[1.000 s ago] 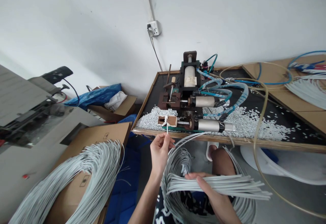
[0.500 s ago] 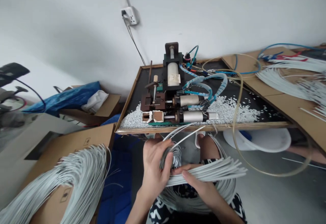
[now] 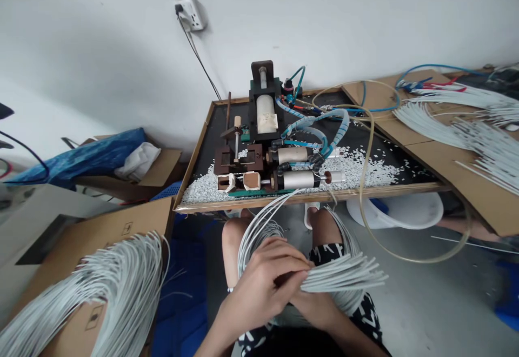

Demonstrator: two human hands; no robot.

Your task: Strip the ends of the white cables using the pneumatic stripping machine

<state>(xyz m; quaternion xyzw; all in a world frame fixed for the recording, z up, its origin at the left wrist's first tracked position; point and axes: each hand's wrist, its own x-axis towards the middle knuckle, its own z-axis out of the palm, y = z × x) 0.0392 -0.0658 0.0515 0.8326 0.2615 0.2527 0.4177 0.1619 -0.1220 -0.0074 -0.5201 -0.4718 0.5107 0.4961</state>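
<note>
A thick bundle of thin light-grey wires [image 3: 344, 275] lies across my lap, its cut ends fanned out to the right. Fingers of my left hand [image 3: 270, 278] are closed over the top of the bundle, close against the other hand. From below, my right hand [image 3: 318, 305] grips the same bundle, partly covered by the left. The rest of the wires [image 3: 257, 230] curve in a loop between my knees and the bench edge, with some tips reaching the edge.
On the bench ahead stands a pneumatic machine [image 3: 265, 113] among white scraps [image 3: 198, 186]. Wires [image 3: 125, 276] drape over a cardboard box [image 3: 117, 222] at left. More wires [image 3: 486, 135] lie on cardboard at right. A white tub [image 3: 397, 213] and a looping hose [image 3: 363, 184] are below.
My left hand has moved right and closed over the bundle beside my right hand; the wire it pinched is among the others. The machine's front block has slid right. My view has shifted slightly.
</note>
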